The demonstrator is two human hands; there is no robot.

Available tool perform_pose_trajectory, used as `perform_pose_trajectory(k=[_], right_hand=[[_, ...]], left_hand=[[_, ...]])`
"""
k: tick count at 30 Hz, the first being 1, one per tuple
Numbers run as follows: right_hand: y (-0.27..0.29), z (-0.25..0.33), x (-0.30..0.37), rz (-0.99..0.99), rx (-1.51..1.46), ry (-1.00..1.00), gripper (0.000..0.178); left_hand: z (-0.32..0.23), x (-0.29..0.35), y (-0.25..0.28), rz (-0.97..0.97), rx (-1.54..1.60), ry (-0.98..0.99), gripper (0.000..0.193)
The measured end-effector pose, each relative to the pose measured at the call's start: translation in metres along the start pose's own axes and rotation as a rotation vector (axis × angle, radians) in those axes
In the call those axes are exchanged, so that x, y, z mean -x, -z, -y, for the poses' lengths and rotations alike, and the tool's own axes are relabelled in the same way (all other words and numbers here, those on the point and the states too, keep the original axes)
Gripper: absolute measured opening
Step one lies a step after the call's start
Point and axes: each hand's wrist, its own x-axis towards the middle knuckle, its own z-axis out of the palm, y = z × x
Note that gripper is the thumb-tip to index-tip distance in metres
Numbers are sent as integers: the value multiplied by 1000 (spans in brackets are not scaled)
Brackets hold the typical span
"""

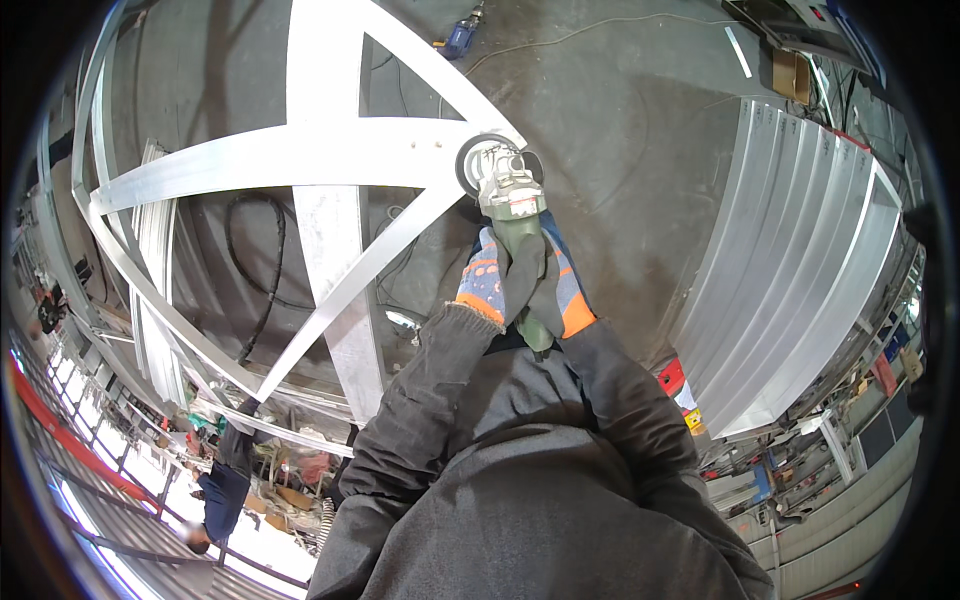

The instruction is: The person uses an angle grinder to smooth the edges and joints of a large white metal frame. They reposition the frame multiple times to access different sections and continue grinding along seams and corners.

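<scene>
Both my gloved hands are wrapped round the green body of an angle grinder [513, 195] in front of me. My left hand [492, 275] closes on its left side and my right hand [556, 280] on its right side. The grinder's pale metal head and round dark-rimmed disc lie at the right corner of a silver metal frame [390, 150], where several flat bars meet. I cannot tell whether the disc touches the metal. The gloves are grey with orange cuffs, and the grinder's rear end shows below my hands.
A stack of long silver metal profiles [790, 260] stands to the right. A blue power tool [460, 37] lies on the floor ahead. Under the frame runs a black hose [280, 250]. Another person [225, 490] is at the lower left, beyond the frame.
</scene>
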Motion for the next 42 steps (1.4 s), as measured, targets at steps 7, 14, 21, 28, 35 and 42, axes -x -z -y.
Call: perform_pose_trajectory(k=[7, 14, 21, 28, 35, 42], right_hand=[[0, -2, 3, -27, -72, -86, 52], [-3, -16, 3, -9, 6, -148, 52], [0, 1, 4, 26, -116, -70, 53], [-2, 10, 6, 27, -124, -53, 54], [-1, 11, 7, 50, -169, -43, 54], [-17, -26, 11, 133, 68, -14, 46]], left_hand=[[-16, 5, 2, -37, -63, -28, 61], [-15, 3, 5, 42, -95, -67, 59], [-20, 4, 4, -17, -99, 24, 60], [-11, 7, 3, -4, 1, -37, 63], [-20, 10, 6, -6, -5, 26, 69], [30, 26, -3, -81, -175, -181, 68]])
